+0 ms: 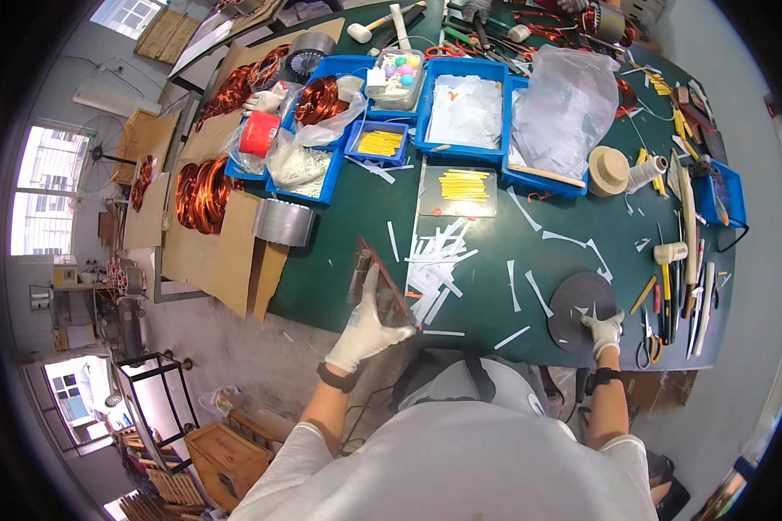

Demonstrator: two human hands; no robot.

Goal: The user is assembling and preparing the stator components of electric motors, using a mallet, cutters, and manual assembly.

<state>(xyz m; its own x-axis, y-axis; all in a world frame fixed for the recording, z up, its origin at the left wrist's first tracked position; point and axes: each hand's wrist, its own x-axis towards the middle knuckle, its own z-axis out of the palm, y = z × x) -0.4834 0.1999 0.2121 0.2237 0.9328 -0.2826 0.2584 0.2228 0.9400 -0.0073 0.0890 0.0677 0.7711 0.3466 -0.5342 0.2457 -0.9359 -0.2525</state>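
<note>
Both bare forearms come up from the lower edge, each ending in a white knitted glove with a dark band at the wrist. The left hand [367, 328] reaches forward and to the left, palm down, fingers stretched long and flat, thumb spread out to the right. The right hand [603, 333] sits further right, fingers curled downward, forearm almost straight up.

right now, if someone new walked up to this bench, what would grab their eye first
Probably the bright copper wire coils on cardboard at the left edge of the green table, and the row of blue bins along its far side. Nearer, the gloved left hand rests on a dark slanted tool by a scatter of white paper strips, while the gloved right hand presses on a dark round disc.
</note>
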